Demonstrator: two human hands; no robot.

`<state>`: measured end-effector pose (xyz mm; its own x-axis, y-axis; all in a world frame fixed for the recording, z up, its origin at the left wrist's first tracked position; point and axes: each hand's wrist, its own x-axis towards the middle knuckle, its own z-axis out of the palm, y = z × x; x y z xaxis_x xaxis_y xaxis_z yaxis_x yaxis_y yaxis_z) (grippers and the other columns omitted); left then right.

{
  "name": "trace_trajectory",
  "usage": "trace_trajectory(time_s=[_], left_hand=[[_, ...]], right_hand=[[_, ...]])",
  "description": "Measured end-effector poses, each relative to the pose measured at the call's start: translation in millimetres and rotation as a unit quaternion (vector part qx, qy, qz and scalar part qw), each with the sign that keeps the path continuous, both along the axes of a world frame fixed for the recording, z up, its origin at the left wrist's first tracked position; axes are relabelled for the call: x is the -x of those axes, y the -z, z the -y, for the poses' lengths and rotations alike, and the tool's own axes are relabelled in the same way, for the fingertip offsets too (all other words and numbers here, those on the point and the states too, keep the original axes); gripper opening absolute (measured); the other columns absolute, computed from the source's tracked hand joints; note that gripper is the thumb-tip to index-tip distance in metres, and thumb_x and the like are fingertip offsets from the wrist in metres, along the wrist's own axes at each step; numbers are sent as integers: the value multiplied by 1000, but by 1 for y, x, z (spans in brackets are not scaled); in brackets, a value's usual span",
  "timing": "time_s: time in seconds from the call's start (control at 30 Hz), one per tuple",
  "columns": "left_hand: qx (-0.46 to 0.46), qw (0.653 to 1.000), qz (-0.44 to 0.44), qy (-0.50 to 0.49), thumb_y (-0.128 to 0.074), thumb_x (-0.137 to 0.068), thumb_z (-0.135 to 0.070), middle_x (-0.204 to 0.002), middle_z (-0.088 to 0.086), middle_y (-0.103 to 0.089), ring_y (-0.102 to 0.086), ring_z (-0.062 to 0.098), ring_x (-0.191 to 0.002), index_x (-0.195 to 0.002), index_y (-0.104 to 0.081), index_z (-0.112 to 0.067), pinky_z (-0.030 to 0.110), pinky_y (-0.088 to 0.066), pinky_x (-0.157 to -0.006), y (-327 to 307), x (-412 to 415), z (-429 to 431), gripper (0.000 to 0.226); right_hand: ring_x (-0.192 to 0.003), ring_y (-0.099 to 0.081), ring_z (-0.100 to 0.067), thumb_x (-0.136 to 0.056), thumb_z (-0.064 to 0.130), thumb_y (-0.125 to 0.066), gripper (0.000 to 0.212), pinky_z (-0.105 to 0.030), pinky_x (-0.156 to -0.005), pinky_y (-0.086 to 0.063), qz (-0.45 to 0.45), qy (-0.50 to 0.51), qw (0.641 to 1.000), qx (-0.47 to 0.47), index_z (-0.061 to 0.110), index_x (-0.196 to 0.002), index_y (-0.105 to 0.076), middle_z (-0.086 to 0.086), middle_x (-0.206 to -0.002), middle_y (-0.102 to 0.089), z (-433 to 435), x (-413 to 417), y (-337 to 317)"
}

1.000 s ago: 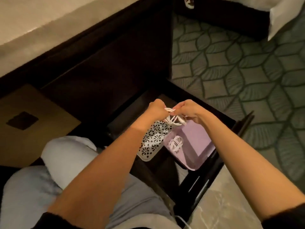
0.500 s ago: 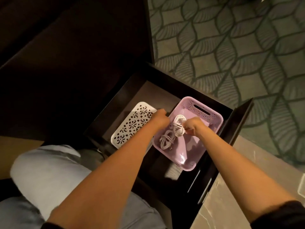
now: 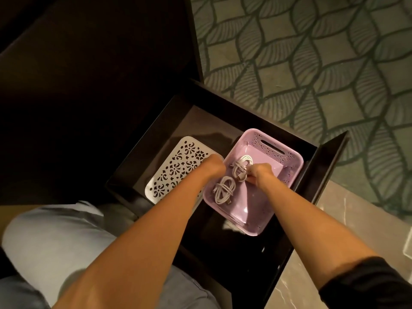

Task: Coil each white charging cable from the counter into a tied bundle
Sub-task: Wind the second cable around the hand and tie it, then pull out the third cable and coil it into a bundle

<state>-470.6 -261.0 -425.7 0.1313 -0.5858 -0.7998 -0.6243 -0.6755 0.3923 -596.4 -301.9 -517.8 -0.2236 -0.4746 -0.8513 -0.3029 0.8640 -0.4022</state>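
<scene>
Two white coiled cable bundles are in a pink basket (image 3: 287, 157) inside an open dark drawer (image 3: 321, 175). The nearer bundle (image 3: 224, 190) lies loose on the basket floor. My right hand (image 3: 259, 172) pinches the lower end of the farther bundle (image 3: 242, 165), which rests low in the basket. My left hand (image 3: 213, 166) is at the basket's left rim, close to that bundle. Its fingers are curled away from the camera and hidden, so I cannot tell whether it holds anything.
A white lattice lid (image 3: 178, 168) lies flat in the drawer's left half, partly under my left forearm. A marble counter edge (image 3: 312, 275) runs along the lower right. Patterned green carpet (image 3: 312, 63) fills the upper right. My grey-clad knee (image 3: 51, 241) is at lower left.
Both hands have dropped from above the drawer down into the pink basket, carrying the second bundle with them. The camera has tilted down over the drawer.
</scene>
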Motion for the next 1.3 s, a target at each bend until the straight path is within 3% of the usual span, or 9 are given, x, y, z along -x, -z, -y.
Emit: trace_trajectory(time_s=[0.13, 0.27, 0.47, 0.57, 0.67, 0.73, 0.97, 1.1, 1.3], left_hand=[[2, 1000, -4, 0, -52, -90, -12, -109, 19, -63, -59, 31, -104, -99, -61, 2, 31, -42, -76, -1, -1, -1, 19], [12, 1000, 8, 12, -48, -92, -11, -111, 17, -62, -58, 31, -106, -105, -61, 1, 31, -43, -77, -8, 1, -2, 22], [80, 995, 59, -18, -40, -93, -6, -131, 17, -52, -52, 33, -117, -127, -51, -2, 37, -46, -95, -45, -5, 5, 36], [158, 980, 101, -65, -39, -94, -12, -127, 21, -53, -52, 34, -117, -121, -54, 0, 36, -43, -93, -81, -15, 7, 34], [249, 956, 111, -104, -40, -92, -17, -111, 23, -62, -59, 37, -103, -105, -61, 0, 39, -50, -91, -128, -38, 4, 30], [309, 929, 140, -151, -43, -90, -17, -104, 21, -65, -63, 37, -96, -99, -64, -2, 43, -53, -87, -164, -63, -10, 28], [365, 894, 175, -191, -45, -93, -15, -79, 9, -66, -66, 25, -74, -88, -63, -10, 36, -57, -77, -270, -112, -61, 19], [407, 854, 211, -245, -45, -90, -9, -78, 13, -68, -63, 27, -59, -84, -64, -6, 29, -51, -57, -325, -147, -103, 20], [417, 800, 293, -316, -39, -94, -9, -90, 13, -69, -70, 27, -72, -100, -61, -7, 34, -58, -72, -367, -199, -155, 23]], right_hand=[[-100, -61, -39, -80, -3, -62, 33, -42, -81, -56, -37, -60, 997, 8, -7, -112, -58, -22, -113, -61, -2, -4, -7], [-103, -60, -36, -84, 0, -60, 28, -34, -80, -52, -53, -89, 994, 21, -7, -110, -59, -21, -114, -62, -2, -2, -19], [-110, -56, -38, -89, 13, -50, 36, -39, -91, -46, -78, -87, 988, 103, -3, -121, -53, -22, -120, -59, -2, -10, -55], [-100, -62, -36, -85, 26, -50, 36, -43, -90, -50, -20, -55, 983, 175, -1, -106, -60, -19, -109, -65, -2, -31, -94], [-60, -64, -29, -81, 19, -49, 21, -37, -65, -55, 94, -8, 966, 242, 4, -69, -57, -16, -71, -66, 1, -60, -143], [-48, -58, -24, -82, 14, -49, 21, -32, -55, -53, 172, -23, 949, 264, 5, -64, -56, -13, -58, -61, -10, -83, -195], [-52, -62, -23, -86, 16, -49, 25, -29, -51, -52, 302, -129, 877, 350, 5, -66, -59, -14, -62, -64, -42, -143, -318], [-50, -59, -22, -86, 13, -46, 25, -26, -48, -49, 382, -187, 816, 392, 4, -65, -57, -12, -59, -60, -78, -191, -389], [-55, -61, -24, -84, 13, -45, 20, -26, -50, -49, 408, -264, 785, 385, 2, -73, -57, -14, -64, -61, -113, -262, -437]])
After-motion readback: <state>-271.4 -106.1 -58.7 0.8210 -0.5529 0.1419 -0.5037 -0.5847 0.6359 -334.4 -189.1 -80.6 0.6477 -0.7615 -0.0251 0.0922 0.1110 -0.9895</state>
